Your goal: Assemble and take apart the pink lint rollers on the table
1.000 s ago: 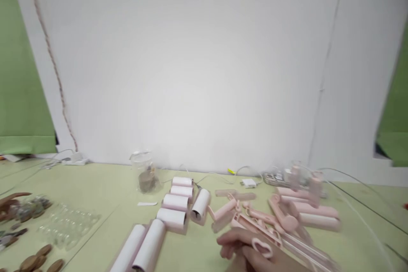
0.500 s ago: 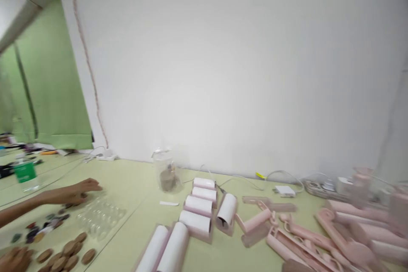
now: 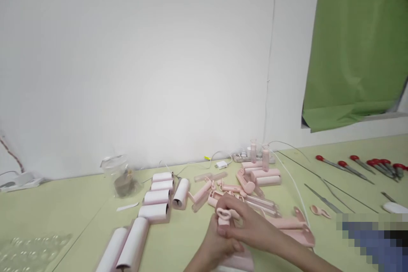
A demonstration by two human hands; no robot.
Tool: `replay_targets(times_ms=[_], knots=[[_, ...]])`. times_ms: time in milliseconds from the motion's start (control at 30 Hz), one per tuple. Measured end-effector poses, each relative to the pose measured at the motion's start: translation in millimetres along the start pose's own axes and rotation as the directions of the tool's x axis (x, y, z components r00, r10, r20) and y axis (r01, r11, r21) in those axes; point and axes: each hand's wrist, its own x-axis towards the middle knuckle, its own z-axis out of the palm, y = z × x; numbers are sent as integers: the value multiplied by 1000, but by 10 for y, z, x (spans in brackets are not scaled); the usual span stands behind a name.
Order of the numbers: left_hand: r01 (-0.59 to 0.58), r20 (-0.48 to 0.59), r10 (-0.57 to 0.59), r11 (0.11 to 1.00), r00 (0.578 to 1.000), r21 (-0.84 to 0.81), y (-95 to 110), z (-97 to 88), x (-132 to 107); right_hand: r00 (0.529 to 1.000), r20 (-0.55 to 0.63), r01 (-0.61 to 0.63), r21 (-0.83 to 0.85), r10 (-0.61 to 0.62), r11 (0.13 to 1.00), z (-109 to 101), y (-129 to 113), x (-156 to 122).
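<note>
Both my hands meet low in the middle of the view over a pale green table (image 3: 63,208). My right hand (image 3: 247,223) pinches a small pink plastic handle with a loop end (image 3: 223,214). My left hand (image 3: 218,244) is closed around the same pink piece from below. Under them lies a pink roller part (image 3: 237,261). Just beyond lie several loose pink lint-roller handles and covers (image 3: 251,182). Several white paper rolls (image 3: 157,197) lie to the left of my hands.
A clear bag with something brown in it (image 3: 119,176) stands by the white wall. A power strip and cables (image 3: 245,157) lie at the back. Red-handled tools (image 3: 360,163) lie at the right. Clear blister trays (image 3: 30,250) sit at lower left. A green curtain (image 3: 357,42) hangs at upper right.
The view has swung from the left to the right. Another person's arm at the left has gone out of view. Both my hands are back in view, closed on the pink handle.
</note>
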Motion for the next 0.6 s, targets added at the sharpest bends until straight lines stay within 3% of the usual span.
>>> replay_targets(times_ms=[233, 400, 467, 533, 600], knots=[[-90, -22, 92, 993, 995, 81, -38, -31, 2, 976, 8, 219, 14, -219, 976, -10, 28, 4], [-154, 16, 153, 985, 988, 78, -100, -63, 62, 953, 49, 297, 24, -298, 955, -38, 45, 92], [-152, 45, 148, 982, 988, 114, 13, -39, 42, 955, 52, 290, 62, -294, 955, -54, 52, 111], [-150, 52, 141, 940, 989, 306, 258, 22, -34, 968, 28, 245, 119, -250, 962, -113, 45, 92], [-85, 99, 38, 846, 994, 527, 588, 135, -164, 986, -22, 168, 216, -167, 962, -269, 12, 29]])
